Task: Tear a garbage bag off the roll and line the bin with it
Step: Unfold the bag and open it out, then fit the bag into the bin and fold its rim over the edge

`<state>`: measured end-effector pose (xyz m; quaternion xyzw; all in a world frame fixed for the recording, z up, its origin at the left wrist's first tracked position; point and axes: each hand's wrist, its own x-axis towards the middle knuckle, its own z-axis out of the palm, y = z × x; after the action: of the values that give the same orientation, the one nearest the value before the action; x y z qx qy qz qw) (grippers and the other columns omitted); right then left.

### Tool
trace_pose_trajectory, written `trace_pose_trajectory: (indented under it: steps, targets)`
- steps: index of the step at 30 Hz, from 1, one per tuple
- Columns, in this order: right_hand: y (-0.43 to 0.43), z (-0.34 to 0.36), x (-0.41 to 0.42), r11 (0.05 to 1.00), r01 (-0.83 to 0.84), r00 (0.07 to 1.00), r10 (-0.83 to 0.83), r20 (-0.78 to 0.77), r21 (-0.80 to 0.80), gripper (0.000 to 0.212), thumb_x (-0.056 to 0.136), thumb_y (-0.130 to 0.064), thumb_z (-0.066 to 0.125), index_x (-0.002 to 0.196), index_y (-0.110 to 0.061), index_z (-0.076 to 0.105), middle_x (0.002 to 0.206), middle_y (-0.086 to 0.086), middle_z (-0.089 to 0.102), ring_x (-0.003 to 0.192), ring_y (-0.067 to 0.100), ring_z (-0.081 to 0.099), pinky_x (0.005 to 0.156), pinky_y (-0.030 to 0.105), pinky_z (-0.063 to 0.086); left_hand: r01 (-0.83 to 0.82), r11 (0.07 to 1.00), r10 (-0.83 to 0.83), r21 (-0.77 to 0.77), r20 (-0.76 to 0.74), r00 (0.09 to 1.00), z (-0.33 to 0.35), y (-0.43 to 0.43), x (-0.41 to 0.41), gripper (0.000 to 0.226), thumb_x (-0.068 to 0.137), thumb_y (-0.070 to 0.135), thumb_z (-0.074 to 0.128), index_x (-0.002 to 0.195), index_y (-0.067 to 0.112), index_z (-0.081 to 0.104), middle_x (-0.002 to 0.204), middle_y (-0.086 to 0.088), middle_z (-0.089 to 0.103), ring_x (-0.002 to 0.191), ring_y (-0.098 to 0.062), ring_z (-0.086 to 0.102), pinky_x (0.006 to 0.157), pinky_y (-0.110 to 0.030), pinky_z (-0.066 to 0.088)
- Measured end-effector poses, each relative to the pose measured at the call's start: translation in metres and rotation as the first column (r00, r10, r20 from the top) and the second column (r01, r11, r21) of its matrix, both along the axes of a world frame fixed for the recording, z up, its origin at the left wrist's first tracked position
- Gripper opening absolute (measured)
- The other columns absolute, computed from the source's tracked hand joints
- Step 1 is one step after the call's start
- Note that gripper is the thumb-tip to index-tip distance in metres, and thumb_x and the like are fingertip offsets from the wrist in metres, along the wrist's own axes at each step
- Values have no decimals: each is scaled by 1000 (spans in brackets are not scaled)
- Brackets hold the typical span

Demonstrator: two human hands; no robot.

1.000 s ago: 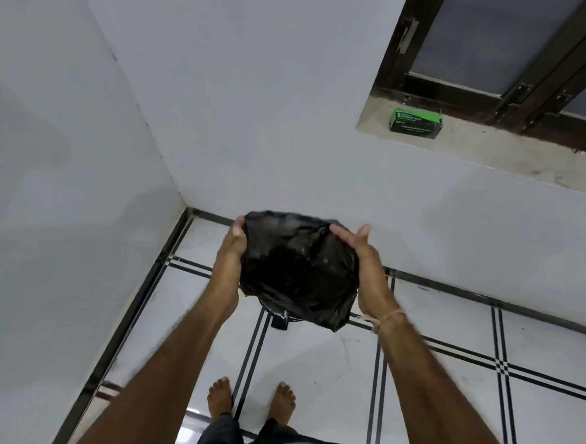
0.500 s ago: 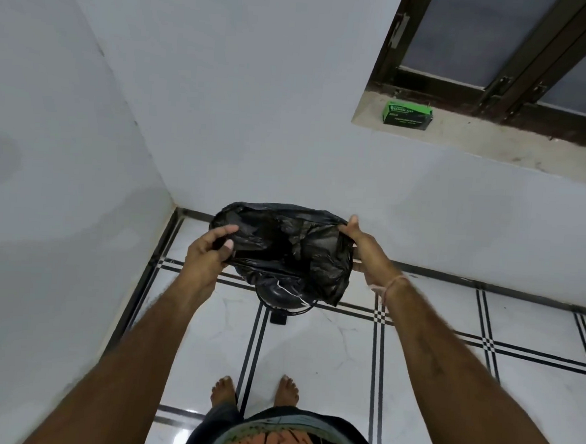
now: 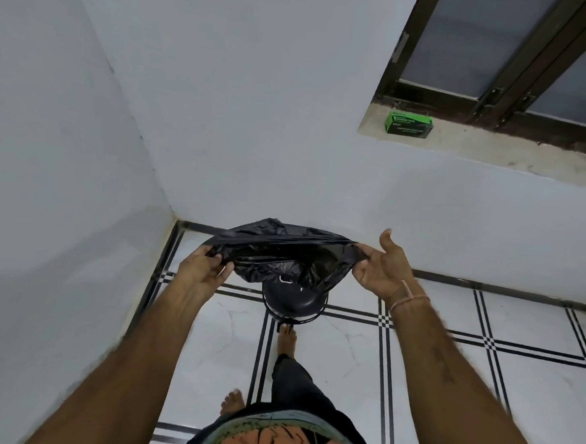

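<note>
My left hand [image 3: 201, 273] and right hand [image 3: 381, 268] pinch the bag [image 3: 276, 246] above the bin [image 3: 293, 302]; I'd stretch it wide, then lower.

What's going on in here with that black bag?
A person is standing barefoot in the corner of a room, getting a bin ready. The left hand grips one side of a black garbage bag and the right hand pinches the other side, stretching its mouth open. The bag hangs just above a small black bin on the tiled floor, and it is not fitted over the rim yet. A green box of garbage bags sits on the window sill.
</note>
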<state>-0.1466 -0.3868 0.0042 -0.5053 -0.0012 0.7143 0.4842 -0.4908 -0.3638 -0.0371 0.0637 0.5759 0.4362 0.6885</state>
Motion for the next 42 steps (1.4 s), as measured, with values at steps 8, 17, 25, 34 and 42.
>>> trace_pose_trajectory:
  steps: [8, 17, 25, 34, 42]
  targets:
    - [43, -14, 12, 955, 293, 929, -295, -224, -43, 74, 100, -58, 52, 112, 15, 57, 119, 25, 62, 103, 30, 64, 61, 35, 66, 75, 994, -81, 83, 74, 994, -2, 10, -14, 32, 109, 14, 43, 102, 0, 70, 104, -7, 74, 97, -20, 69, 74, -31, 63]
    - [90, -51, 28, 985, -131, 967, 151, 203, -108, 80, 95, -70, 44, 111, 4, 70, 84, 11, 65, 66, 14, 51, 39, 18, 40, -4, 999, 1, 41, 70, 998, -11, 52, 6, 52, 108, 46, 38, 111, 3, 69, 89, -8, 80, 89, -23, 72, 83, -36, 54]
    - [129, -90, -13, 951, -305, 846, 294, 444, -50, 53, 103, -57, 51, 107, -15, 83, 108, 5, 81, 108, 23, 75, 82, 30, 59, 232, 959, -200, 163, -192, 961, -31, 102, 84, 49, 106, 56, 32, 130, 28, 64, 123, 11, 75, 117, -9, 68, 98, -35, 53]
    - [123, -198, 1, 978, -198, 866, 204, 457, -60, 71, 95, -74, 38, 126, -22, 75, 125, 4, 77, 121, 21, 70, 110, 48, 51, 187, 982, -179, 30, -167, 970, -150, 107, 124, 66, 99, 68, 32, 153, 31, 45, 146, 4, 58, 129, -19, 57, 85, -26, 51]
    - [135, -361, 9, 996, -33, 942, 60, 329, -87, 74, 104, -65, 27, 135, -10, 67, 127, 11, 75, 116, 22, 73, 89, 33, 61, 193, 980, -187, 42, -117, 975, -314, 127, 154, 65, 102, 67, 25, 138, 28, 62, 130, 5, 72, 111, -7, 70, 79, -20, 55]
